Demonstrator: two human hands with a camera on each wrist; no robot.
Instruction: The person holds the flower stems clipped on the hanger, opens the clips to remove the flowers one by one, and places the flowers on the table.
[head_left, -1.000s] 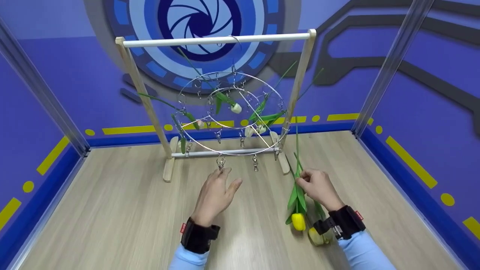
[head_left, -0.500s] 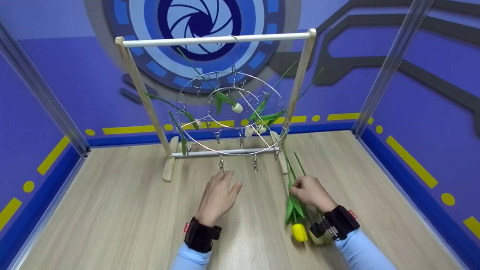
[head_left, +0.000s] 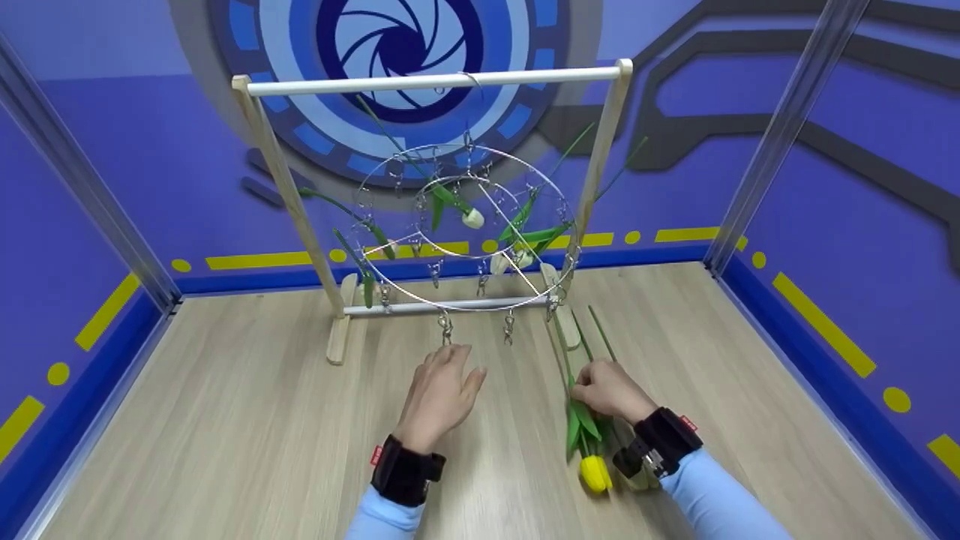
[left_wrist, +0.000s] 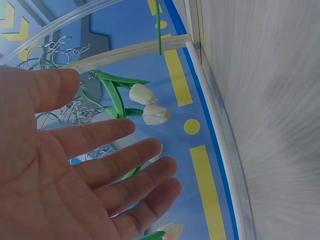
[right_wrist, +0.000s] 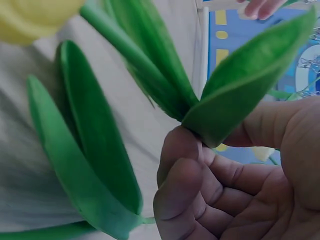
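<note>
I'm watching from my station with the rack as my landmark. In front of its right foot, the right hand pinches the yellow tulip between thumb and fingers at the base of its leaves; the stem points toward the rack and the bloom away from it. I can't tell whether that bloom touches the table. Another tulip lies just beside it. In front of the rack's middle, the left hand is spread, fingertips just below a clip on the hoop; contact is unclear to me. The hoop hangs from the rack's top bar, holding pale tulips.
</note>
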